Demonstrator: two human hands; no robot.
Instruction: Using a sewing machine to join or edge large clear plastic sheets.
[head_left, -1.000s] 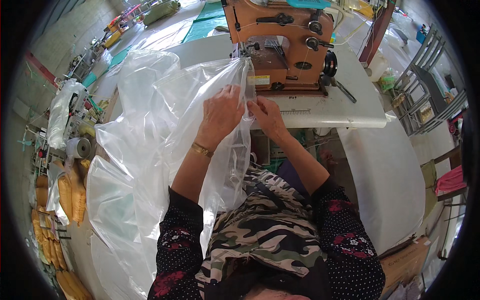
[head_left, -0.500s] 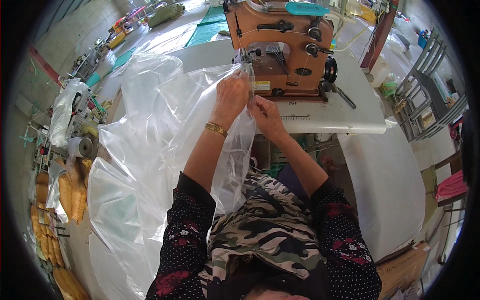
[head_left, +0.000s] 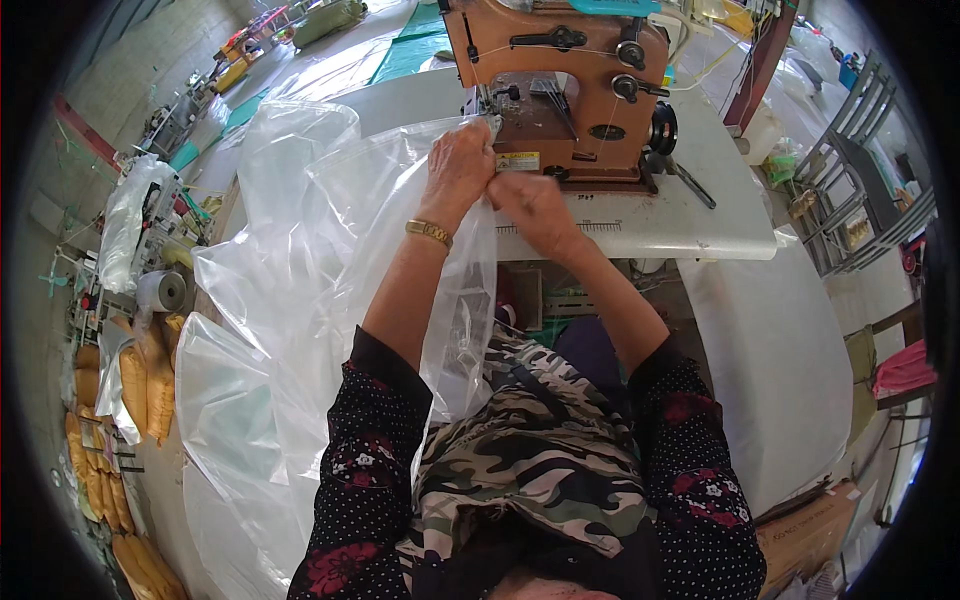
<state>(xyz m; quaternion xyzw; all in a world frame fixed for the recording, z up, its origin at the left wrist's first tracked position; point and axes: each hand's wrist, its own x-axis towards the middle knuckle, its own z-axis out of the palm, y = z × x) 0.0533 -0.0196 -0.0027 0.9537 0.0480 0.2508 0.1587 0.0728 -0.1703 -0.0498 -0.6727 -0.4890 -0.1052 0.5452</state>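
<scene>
Head view: my left hand (head_left: 462, 165) is bunched, pinching the clear plastic sheet (head_left: 290, 280) near the sewing machine's (head_left: 600, 105) left end, the rest spilling away to my left; my right hand (head_left: 540, 212) curls close beside it at the sheet's right edge, blurred, so I can't tell if it pinches – best keep that edge straight, lightly taut, fingertips clear of the stitching end

Clear, glossy plastic sheeting (head_left: 300, 250), creased, draped across the counter (head_left: 690, 235) and down, upper edge by the sewing machine (head_left: 605, 108).
</scene>
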